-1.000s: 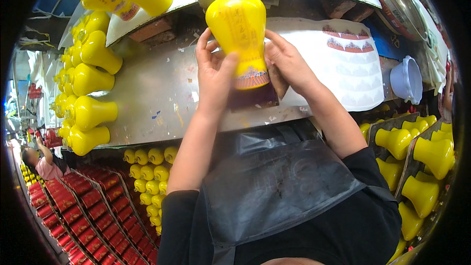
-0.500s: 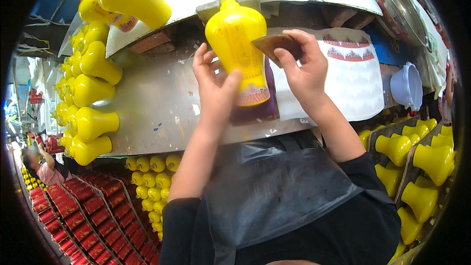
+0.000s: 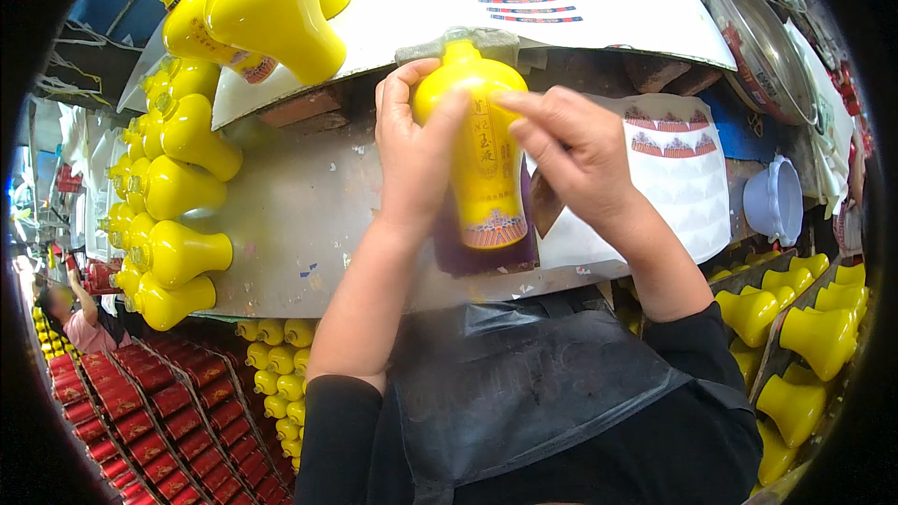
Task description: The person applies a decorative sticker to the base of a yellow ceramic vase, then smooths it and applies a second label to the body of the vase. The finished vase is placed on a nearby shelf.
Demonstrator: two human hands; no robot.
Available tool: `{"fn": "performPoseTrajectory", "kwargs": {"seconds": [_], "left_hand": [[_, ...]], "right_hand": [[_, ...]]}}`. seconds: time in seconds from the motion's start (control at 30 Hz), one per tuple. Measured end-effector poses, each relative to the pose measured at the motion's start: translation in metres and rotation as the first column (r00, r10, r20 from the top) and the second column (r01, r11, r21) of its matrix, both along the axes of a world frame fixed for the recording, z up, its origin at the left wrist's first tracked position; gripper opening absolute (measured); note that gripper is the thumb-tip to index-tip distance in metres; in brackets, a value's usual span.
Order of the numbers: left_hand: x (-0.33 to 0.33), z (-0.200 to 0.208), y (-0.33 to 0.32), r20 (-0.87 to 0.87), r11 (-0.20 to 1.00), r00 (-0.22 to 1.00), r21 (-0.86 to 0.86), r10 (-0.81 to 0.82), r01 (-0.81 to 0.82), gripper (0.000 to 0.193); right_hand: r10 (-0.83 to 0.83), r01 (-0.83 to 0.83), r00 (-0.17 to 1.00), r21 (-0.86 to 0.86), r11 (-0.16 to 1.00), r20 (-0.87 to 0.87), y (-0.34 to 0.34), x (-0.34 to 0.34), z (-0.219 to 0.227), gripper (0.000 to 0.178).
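Note:
A glossy yellow bottle (image 3: 485, 182) with dark lettering down its front and a patterned band at its base lies on a purple pad (image 3: 477, 262). Its neck rests toward a grey block at the far side. My left hand (image 3: 412, 154) is wrapped round the bottle's left shoulder, thumb on its front. At the upper right of the lettering, the thumb and forefinger of my right hand (image 3: 582, 154) reach to the surface, slightly blurred. A flat brown scraper (image 3: 548, 208) shows below the right palm, apparently tucked in the other fingers, which are hidden.
Beside the pad lies a white transfer sheet (image 3: 673, 201) with patterned bands. A raised white board (image 3: 421, 0) at the back bears narrow strips and several yellow bottles (image 3: 276, 14). More bottles (image 3: 187, 252) line the left edge. A lavender tub (image 3: 774, 201) stands right; red boxes (image 3: 178, 411) fill the lower left, with a person beyond.
My right hand has turned, lowering the scraper from the bottle's face and bringing its fingertips to the lettering. My left hand has shifted up to the bottle's shoulder. The whole view has shifted slightly.

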State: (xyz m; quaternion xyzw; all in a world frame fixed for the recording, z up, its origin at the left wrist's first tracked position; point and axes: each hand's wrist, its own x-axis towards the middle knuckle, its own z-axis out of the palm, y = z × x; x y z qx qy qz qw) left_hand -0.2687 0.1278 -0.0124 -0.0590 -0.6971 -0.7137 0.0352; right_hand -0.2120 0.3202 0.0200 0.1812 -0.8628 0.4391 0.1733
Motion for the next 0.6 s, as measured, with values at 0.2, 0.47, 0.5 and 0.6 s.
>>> {"fn": "performPoseTrajectory", "kwargs": {"seconds": [0.2, 0.47, 0.5, 0.6], "left_hand": [[0.002, 0.003, 0.005, 0.053, 0.997, 0.999, 0.08, 0.003, -0.007, 0.043], [0.0, 0.003, 0.009, -0.089, 0.995, 0.995, -0.079, 0.049, -0.056, 0.037], [0.0, 0.002, 0.01, -0.098, 0.993, 0.993, -0.095, 0.064, -0.073, 0.036], [0.0, 0.001, 0.011, -0.132, 0.986, 0.987, -0.128, 0.093, -0.11, 0.036]], "right_hand": [[-0.023, 0.044, 0.996, 0.233, 0.972, -0.092, -0.008, -0.016, 0.005, 0.042], [0.023, 0.089, 0.968, 0.428, 0.9, -0.249, -0.008, -0.016, 0.013, 0.046], [0.015, 0.099, 0.971, 0.455, 0.885, -0.24, -0.009, -0.016, 0.014, 0.047], [-0.01, 0.133, 0.973, 0.527, 0.839, -0.23, -0.011, -0.016, 0.016, 0.048]]}}
